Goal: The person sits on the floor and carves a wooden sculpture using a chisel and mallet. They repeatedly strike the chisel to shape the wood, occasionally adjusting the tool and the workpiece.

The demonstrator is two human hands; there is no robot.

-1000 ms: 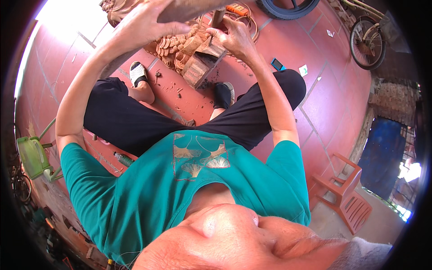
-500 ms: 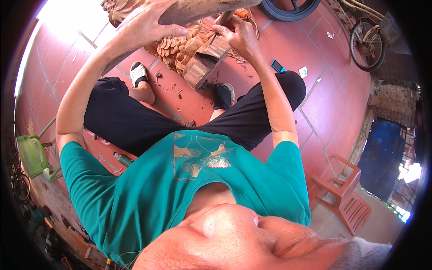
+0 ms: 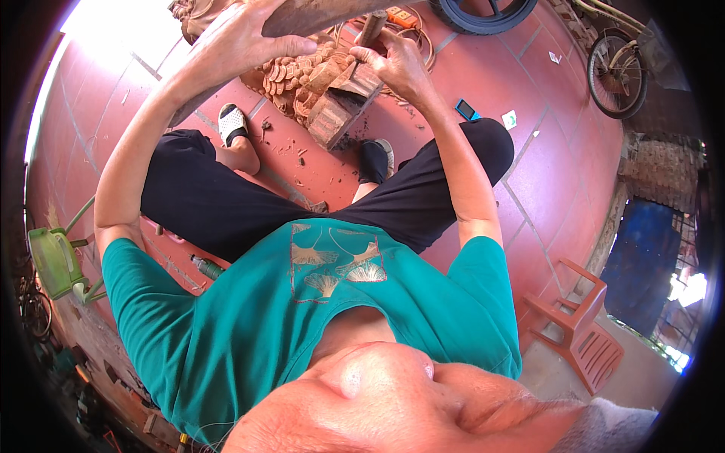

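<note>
While a dark stick (image 3: 371, 29) juts from the clasping right grip (image 3: 400, 65), a greyish-brown beam (image 3: 321, 16) meets the spread left grip (image 3: 232, 50).

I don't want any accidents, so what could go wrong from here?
The right hand grips a brown wooden stick; if that slips, it might mark the carved wood nearby. The carved wood has its blocky end near the right foot and could knock it if it tips. The orange power strip has a looped cord close by, which might get snagged.
</note>
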